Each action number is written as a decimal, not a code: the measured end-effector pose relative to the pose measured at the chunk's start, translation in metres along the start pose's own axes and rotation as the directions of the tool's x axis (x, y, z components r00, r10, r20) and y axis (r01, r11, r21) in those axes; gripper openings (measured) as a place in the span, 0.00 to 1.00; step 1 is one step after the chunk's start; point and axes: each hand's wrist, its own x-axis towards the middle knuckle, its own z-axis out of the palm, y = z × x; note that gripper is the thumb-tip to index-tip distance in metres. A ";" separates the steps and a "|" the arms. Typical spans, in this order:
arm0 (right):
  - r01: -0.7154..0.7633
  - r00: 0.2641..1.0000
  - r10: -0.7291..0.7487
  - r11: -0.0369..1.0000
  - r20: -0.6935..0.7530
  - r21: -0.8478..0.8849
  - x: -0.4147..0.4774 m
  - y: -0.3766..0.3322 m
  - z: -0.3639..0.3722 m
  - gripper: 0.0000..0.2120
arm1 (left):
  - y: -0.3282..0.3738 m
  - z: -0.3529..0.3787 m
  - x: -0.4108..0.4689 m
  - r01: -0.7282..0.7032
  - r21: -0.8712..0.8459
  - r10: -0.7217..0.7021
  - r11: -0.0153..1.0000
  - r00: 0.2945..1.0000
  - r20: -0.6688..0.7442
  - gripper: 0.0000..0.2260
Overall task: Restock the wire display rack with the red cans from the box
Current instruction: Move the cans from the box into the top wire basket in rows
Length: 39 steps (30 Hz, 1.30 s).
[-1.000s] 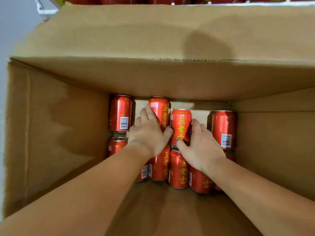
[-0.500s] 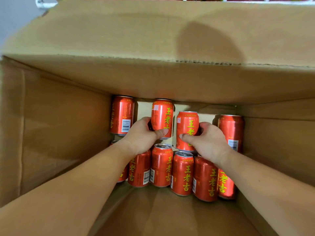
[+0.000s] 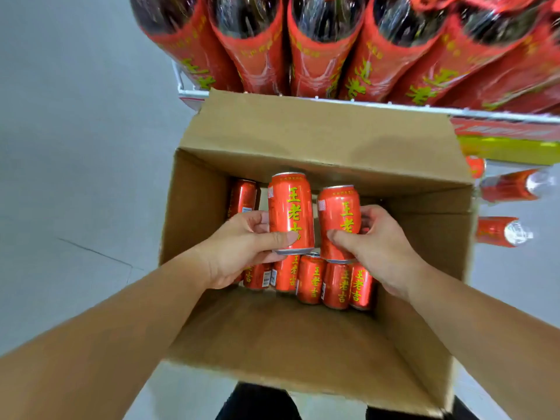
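Observation:
My left hand (image 3: 242, 247) grips one red can (image 3: 290, 212) with yellow characters, held upright above the open cardboard box (image 3: 303, 131). My right hand (image 3: 375, 244) grips a second red can (image 3: 339, 219) right beside it. Both cans are raised clear of the cans below. Several more red cans (image 3: 312, 280) stand in a row on the box floor under my hands, and another can (image 3: 242, 197) stands at the far left corner. The white wire rack (image 3: 424, 109) runs along the top behind the box.
Large red-labelled bottles (image 3: 318, 47) fill the rack's upper shelf directly above the box's far flap. Bottles lying on their sides (image 3: 503, 231) show on a lower shelf at the right. Grey floor (image 3: 75, 177) lies to the left. The near half of the box floor is bare cardboard.
Both hands closed on a can each and lifted them up out of the box. The view pulled back and tilted up, bringing the rack and its bottles into sight.

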 end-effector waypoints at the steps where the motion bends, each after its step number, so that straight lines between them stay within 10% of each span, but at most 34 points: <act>1: 0.021 1.000 -0.021 1.000 -0.005 0.006 -0.015 -0.013 -0.005 0.31 | 0.011 0.006 -0.018 -0.014 0.010 0.014 1.000 1.000 0.013 0.29; 22: 0.455 0.873 -0.438 0.890 -0.216 0.032 -0.363 -0.325 -0.170 0.22 | 0.277 0.143 -0.408 -0.468 0.149 0.479 0.871 0.877 -0.047 0.36; 39: 0.769 0.509 -0.683 0.634 -0.523 -0.080 -0.570 -0.542 -0.259 0.26 | 0.504 0.229 -0.619 -0.839 0.319 0.888 0.442 0.459 -0.024 0.22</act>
